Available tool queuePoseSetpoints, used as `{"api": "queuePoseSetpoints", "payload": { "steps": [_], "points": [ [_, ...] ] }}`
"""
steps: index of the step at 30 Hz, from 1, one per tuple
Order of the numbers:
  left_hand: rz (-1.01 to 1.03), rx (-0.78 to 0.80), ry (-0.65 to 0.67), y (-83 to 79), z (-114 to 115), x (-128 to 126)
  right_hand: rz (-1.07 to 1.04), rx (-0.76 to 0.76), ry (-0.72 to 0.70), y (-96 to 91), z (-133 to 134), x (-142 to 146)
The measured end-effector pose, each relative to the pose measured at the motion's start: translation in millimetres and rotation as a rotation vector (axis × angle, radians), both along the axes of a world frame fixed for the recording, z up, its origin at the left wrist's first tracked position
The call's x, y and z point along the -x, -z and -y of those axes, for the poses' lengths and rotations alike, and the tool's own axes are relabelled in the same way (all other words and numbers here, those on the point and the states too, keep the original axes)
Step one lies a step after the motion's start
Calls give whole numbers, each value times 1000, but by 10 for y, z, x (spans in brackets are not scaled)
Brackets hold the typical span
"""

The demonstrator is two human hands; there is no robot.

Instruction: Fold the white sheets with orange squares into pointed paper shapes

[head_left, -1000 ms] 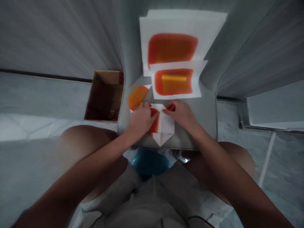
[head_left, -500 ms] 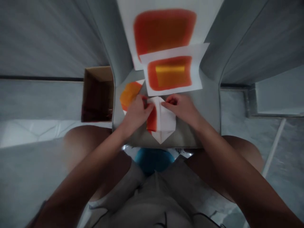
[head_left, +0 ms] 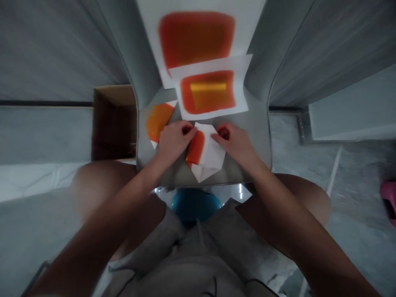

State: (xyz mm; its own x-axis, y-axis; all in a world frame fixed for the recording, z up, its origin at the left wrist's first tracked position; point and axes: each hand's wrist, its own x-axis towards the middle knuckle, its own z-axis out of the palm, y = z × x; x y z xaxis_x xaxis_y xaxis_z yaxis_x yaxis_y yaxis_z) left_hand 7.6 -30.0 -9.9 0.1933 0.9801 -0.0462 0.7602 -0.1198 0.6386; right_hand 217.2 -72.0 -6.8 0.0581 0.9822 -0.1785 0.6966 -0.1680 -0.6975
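A small folded sheet of paper (head_left: 213,153), white with an orange-red patch on its left side, lies on the grey chair seat, its lower end creased to a point. My left hand (head_left: 173,138) pinches its upper left edge between thumb and fingers. On the other side, my right hand (head_left: 237,142) has thumb and curled fingers closed on the upper right edge. Left of my left hand rests another folded paper piece (head_left: 159,119) in orange with white corners. Just beyond both hands lies a creased white sheet (head_left: 210,113) bearing an orange-red rounded rectangle.
A larger white sheet with an orange-red print (head_left: 196,39) leans against the chair back. An open cardboard box (head_left: 114,93) stands left of the chair (head_left: 260,123). Beneath the seat is a blue round thing (head_left: 196,204). Something pink (head_left: 389,198) sits at the far right.
The whole view has shifted, so the chair and papers appear further left. The folded paper is turned slightly, showing its lower point further left. Both hands remain at its upper edges.
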Motion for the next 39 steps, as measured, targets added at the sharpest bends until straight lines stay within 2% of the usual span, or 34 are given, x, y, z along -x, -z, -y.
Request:
{"api": "queuePoseSetpoints", "payload": {
  "steps": [4,7,14,21,27,29,34,39],
  "points": [
    [-25,-63,35,45,1,-3,219,-248,-10,166,210,164],
    [16,-83,77,62,-5,15,317,-345,-78,273,322,215],
    [152,-138,121,69,53,40,275,-510,-147,396,372,142],
    [105,-224,117,145,119,55,308,-529,-218,377,363,168],
    [48,-58,162,123,41,121,325,-493,-208,361,318,186],
    [57,-46,182,127,24,138,339,-495,-197,354,312,193],
    [-2,-177,182,159,101,136,347,-485,-183,331,311,210],
    [31,-210,310,213,162,195,296,-447,-169,352,304,204]
  ]
}}
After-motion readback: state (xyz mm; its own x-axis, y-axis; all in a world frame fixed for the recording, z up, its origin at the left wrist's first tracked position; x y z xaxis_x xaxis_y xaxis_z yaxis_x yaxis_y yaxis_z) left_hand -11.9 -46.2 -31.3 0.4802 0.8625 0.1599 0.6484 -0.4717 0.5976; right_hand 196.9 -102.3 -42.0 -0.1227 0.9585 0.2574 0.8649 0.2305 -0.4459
